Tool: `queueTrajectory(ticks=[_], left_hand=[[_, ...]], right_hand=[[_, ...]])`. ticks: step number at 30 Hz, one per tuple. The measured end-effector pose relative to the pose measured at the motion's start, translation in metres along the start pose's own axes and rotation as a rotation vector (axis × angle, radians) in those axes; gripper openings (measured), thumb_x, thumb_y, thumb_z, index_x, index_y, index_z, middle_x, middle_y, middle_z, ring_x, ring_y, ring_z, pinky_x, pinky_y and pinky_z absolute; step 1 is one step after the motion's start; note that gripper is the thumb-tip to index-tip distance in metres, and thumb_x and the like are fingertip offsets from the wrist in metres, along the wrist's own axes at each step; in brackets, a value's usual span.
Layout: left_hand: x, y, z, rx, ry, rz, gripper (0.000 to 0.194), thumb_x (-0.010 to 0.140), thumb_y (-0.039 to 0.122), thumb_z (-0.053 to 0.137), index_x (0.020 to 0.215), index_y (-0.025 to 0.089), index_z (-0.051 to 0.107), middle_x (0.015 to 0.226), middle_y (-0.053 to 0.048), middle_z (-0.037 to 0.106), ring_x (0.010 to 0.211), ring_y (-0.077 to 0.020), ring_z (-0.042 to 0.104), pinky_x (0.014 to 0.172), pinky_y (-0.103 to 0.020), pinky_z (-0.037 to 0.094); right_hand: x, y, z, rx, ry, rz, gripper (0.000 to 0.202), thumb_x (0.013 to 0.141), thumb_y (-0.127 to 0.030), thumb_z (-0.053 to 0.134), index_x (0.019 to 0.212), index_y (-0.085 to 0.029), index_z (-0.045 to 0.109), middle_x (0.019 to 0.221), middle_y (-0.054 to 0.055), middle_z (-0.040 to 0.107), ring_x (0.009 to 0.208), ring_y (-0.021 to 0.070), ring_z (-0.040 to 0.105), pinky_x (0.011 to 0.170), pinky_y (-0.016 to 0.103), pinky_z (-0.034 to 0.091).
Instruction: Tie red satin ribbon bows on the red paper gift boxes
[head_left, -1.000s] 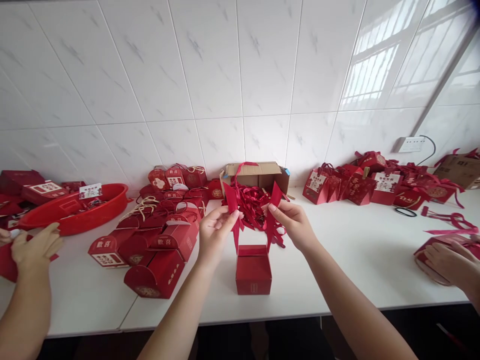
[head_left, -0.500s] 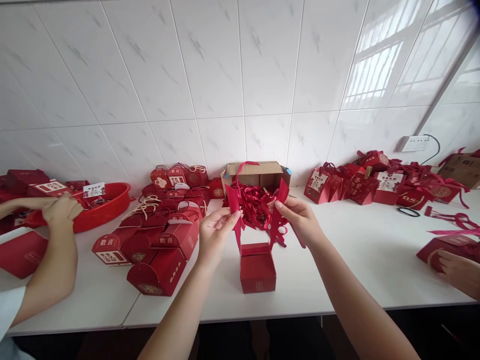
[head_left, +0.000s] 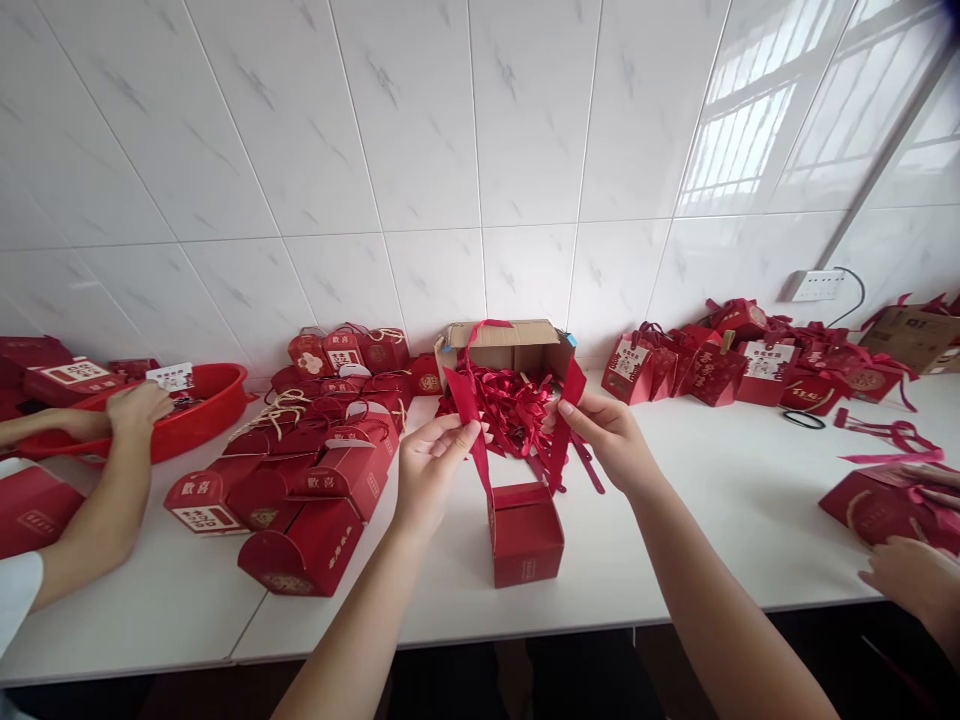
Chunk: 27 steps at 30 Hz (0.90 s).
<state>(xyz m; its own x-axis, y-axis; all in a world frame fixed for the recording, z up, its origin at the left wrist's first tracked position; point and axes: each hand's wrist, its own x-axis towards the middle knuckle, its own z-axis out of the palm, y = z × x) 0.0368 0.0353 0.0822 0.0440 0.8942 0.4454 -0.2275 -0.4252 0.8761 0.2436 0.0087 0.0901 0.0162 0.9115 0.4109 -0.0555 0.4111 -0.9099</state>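
A small red gift box (head_left: 526, 540) stands on the white table in front of me. A dark red ribbon (head_left: 481, 468) rises from both sides of it in a V. My left hand (head_left: 435, 465) pinches the ribbon's left end between thumb and fingers. Its right end is pinched in my right hand (head_left: 607, 435), a little above the box. Behind my hands, an open cardboard box (head_left: 457, 345) lies on its side with a heap of red ribbons (head_left: 514, 405) spilling out. How the ribbon joins the box is hard to make out.
Left of me, rows of red gift boxes (head_left: 304, 545) cover the table (head_left: 442, 600); beyond them a co-worker's hands reach into a red basin (head_left: 217, 425). At right, another person's hand (head_left: 911, 575) touches a red box (head_left: 877, 510). Red bags (head_left: 630, 368) line the tiled wall.
The view has turned slightly, and the gift box sits a little further right in it, looking slightly rotated. Both my hands keep their hold on the ribbon. The person at right has moved their hands.
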Motion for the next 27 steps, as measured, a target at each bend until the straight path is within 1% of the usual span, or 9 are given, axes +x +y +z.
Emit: queueTrajectory(ticks=[3, 8, 10, 14, 16, 18, 21, 24, 27], left_hand=[[-0.001, 0.001, 0.003, 0.012, -0.035, 0.001, 0.019, 0.076, 0.034, 0.069, 0.082, 0.017, 0.071, 0.077, -0.005, 0.073, 0.075, -0.0186, 0.068, 0.079, -0.033, 0.053], [0.001, 0.002, 0.009, 0.097, -0.121, 0.002, 0.018, 0.077, 0.034, 0.068, 0.078, 0.017, 0.07, 0.07, -0.004, 0.072, 0.072, -0.0173, 0.067, 0.075, -0.029, 0.053], [0.002, 0.004, 0.011, 0.139, -0.164, -0.012, 0.017, 0.075, 0.033, 0.069, 0.079, 0.017, 0.071, 0.068, -0.004, 0.071, 0.069, -0.0173, 0.067, 0.071, -0.029, 0.054], [0.005, 0.007, 0.015, 0.233, -0.243, -0.001, 0.012, 0.074, 0.031, 0.07, 0.077, 0.019, 0.069, 0.066, -0.002, 0.069, 0.065, -0.0163, 0.065, 0.066, -0.027, 0.053], [0.006, 0.008, 0.017, 0.266, -0.251, 0.012, 0.012, 0.074, 0.031, 0.07, 0.076, 0.019, 0.068, 0.067, -0.002, 0.069, 0.065, -0.016, 0.065, 0.064, -0.026, 0.053], [0.008, 0.008, 0.018, 0.28, -0.262, 0.024, 0.012, 0.074, 0.031, 0.069, 0.075, 0.019, 0.068, 0.067, -0.002, 0.069, 0.064, -0.0162, 0.065, 0.063, -0.026, 0.052], [0.008, 0.007, 0.02, 0.305, -0.286, 0.041, 0.011, 0.074, 0.029, 0.069, 0.076, 0.019, 0.068, 0.067, -0.002, 0.069, 0.064, -0.016, 0.065, 0.062, -0.026, 0.052], [0.008, 0.007, 0.021, 0.331, -0.269, 0.056, 0.011, 0.074, 0.029, 0.069, 0.077, 0.019, 0.066, 0.07, -0.002, 0.068, 0.066, -0.016, 0.065, 0.063, -0.026, 0.05], [0.009, 0.008, 0.018, 0.266, -0.335, -0.016, 0.012, 0.077, 0.027, 0.066, 0.085, 0.019, 0.062, 0.073, -0.001, 0.068, 0.072, -0.0158, 0.065, 0.07, -0.026, 0.049]], right_hand=[[0.001, -0.001, 0.003, -0.015, 0.023, 0.014, 0.028, 0.08, -0.045, 0.063, 0.078, -0.018, 0.069, 0.072, 0.003, 0.069, 0.068, 0.0164, 0.064, 0.063, 0.028, 0.05], [0.008, -0.002, 0.012, 0.022, 0.02, 0.025, 0.027, 0.075, -0.041, 0.068, 0.088, -0.019, 0.064, 0.062, 0.0, 0.065, 0.056, 0.0134, 0.059, 0.055, 0.026, 0.048], [0.01, -0.003, 0.015, -0.01, -0.032, 0.027, 0.024, 0.076, -0.04, 0.066, 0.087, -0.018, 0.065, 0.06, -0.002, 0.062, 0.052, 0.0113, 0.054, 0.052, 0.025, 0.045], [0.009, -0.006, 0.018, -0.093, -0.232, -0.047, 0.024, 0.085, -0.035, 0.054, 0.086, -0.017, 0.07, 0.059, -0.002, 0.054, 0.053, 0.0093, 0.048, 0.051, 0.023, 0.04], [0.006, -0.008, 0.018, -0.105, -0.295, -0.061, 0.025, 0.086, -0.033, 0.052, 0.087, -0.017, 0.07, 0.063, -0.001, 0.056, 0.057, 0.0101, 0.049, 0.052, 0.023, 0.04], [0.004, -0.008, 0.018, -0.095, -0.327, -0.063, 0.023, 0.085, -0.033, 0.054, 0.091, -0.017, 0.07, 0.073, 0.002, 0.062, 0.066, 0.0133, 0.055, 0.059, 0.025, 0.045], [0.003, -0.004, 0.018, -0.084, -0.291, -0.075, 0.021, 0.083, -0.034, 0.059, 0.093, -0.018, 0.069, 0.082, 0.004, 0.067, 0.076, 0.017, 0.061, 0.067, 0.029, 0.049], [0.004, 0.004, 0.016, -0.098, -0.21, -0.081, 0.021, 0.083, -0.035, 0.06, 0.089, -0.018, 0.07, 0.075, 0.003, 0.067, 0.067, 0.0149, 0.06, 0.06, 0.027, 0.049], [0.007, 0.013, 0.011, -0.138, -0.201, -0.13, 0.019, 0.085, -0.033, 0.059, 0.091, -0.02, 0.071, 0.074, 0.002, 0.066, 0.064, 0.0135, 0.059, 0.058, 0.026, 0.049]])
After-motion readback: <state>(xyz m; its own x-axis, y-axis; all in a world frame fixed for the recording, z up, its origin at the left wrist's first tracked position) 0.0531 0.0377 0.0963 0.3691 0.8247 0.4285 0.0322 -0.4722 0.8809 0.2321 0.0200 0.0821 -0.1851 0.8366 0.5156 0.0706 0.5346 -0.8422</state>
